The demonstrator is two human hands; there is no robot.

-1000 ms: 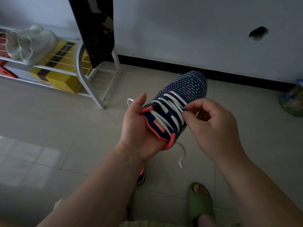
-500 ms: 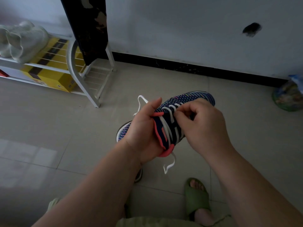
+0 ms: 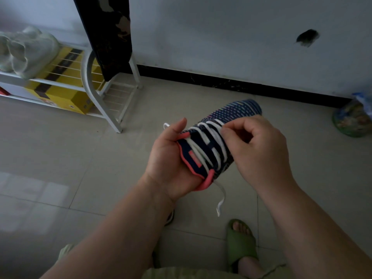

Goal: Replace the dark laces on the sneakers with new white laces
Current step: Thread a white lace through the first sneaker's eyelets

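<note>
Nearest me, at the bottom of the frame, my foot is sitting in a green slide sandal (image 3: 240, 241) on the tiled floor (image 3: 60, 162). Above it, a free end of the white lace (image 3: 221, 200) is dangling from the heel side of the sneaker (image 3: 213, 141), which I am holding up in the middle of the frame.

My left hand (image 3: 167, 158) is cupping the shoe from the collar side, thumb lying along the coral-trimmed opening, the other fingers hidden underneath. My right hand (image 3: 259, 150) is curling in over the lacing, fingertips (image 3: 226, 135) pinching at a white crossing on the right side.

I judge the shoe light and its knit upper soft, so it is likely to buckle if squeezed; the sole and heel give the firmest hold. The flat lace looks limp and a little slick, best taken close to an eyelet and drawn one crossing at a time.

Farther off, in the upper left, a white wire shoe rack (image 3: 96, 91) is carrying a yellow box (image 3: 60, 93) and pale shoes (image 3: 26, 51).
</note>
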